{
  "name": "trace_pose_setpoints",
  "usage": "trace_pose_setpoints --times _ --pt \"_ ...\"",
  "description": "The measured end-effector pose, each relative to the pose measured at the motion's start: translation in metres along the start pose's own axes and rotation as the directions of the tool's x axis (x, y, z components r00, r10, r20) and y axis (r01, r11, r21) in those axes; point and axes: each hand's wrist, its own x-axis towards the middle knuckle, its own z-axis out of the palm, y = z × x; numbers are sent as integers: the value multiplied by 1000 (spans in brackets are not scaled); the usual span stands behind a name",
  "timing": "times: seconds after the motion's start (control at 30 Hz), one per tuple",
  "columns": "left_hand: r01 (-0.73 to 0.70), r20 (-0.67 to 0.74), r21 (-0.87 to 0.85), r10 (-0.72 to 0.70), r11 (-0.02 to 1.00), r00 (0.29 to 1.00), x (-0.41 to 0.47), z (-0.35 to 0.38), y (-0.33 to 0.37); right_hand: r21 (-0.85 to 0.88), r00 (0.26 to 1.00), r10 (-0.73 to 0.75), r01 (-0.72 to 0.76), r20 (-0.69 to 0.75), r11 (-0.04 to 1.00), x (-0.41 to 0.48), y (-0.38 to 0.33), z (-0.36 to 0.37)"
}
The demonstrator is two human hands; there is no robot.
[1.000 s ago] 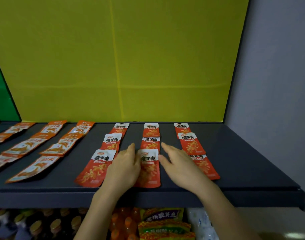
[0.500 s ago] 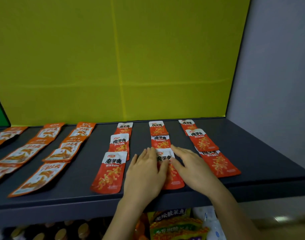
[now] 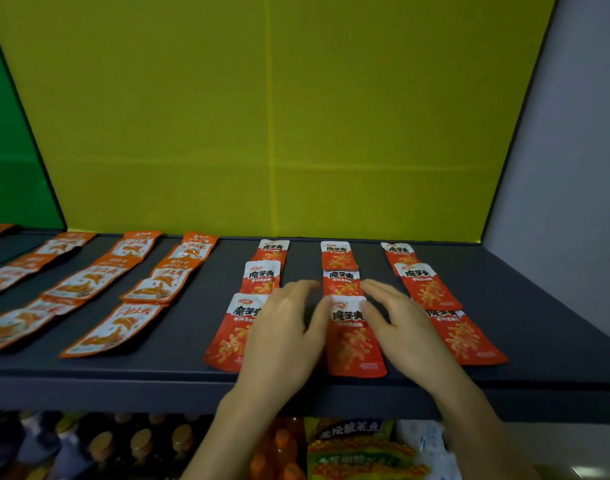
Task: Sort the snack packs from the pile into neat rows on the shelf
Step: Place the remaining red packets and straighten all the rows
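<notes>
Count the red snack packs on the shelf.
9: three each, back to front, in the left column, centre column and right column. The left hand covers part of one; overlapped packs might hide more.

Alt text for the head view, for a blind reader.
The left hand and right hand touch the front red pack in the middle of three red rows on a dark shelf. At left lie rows of orange packs; a yellow panel stands behind.

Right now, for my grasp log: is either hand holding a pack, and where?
Nothing is gripped. Left hand and right hand lie open, thumbs against the side edges of the front middle pack.
</notes>
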Motion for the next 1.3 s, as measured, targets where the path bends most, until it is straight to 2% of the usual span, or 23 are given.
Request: trace_pose_setpoints --times 0.13,0.3,0.4,0.5,0.63,0.73,0.87,0.97,1.13,1.3 --pt "93 -33 1 -93 996 995 3 -36 -38 48 996 -84 83 7 995 -5 -32 5" --pt "199 55 62 -202 978 978 11 -52 -78 41 980 -143 138 142 990 0 -77 34" --pt "137 169 76 -148 988 974 10 -54 -82 -25 987 -64 69 145 997 7 -89 59" --pt "84 224 56 -95 995 970 11 -59 -88 -52 995 -5 10 98 999 10 -89 79" --pt "89 336 18 -89 996 938 16 -68 -101 -72 998 67 -68 -12 995 13 -88 86" --pt "100 401 -38 -77 994 913 13 -76 -100 -84 997 73 -74 -9 994 14 -87 88" --pt "69 419 -14 -57 997 906 11 -77 -98 -107 996 87 -89 -23 990 20 -85 92" --pt "44 406 65 -67 997 911 11 -74 -100 -100 995 87 -91 -48 991 22 -85 93" --pt "-29 408 171 -44 985 912 12 -65 -105 15 994 94 -93 -61 996 18 -85 90" --pt "-68 421 193 -20 979 907 14 -59 -108 2 996 70 -70 -51 998 12 -85 90"
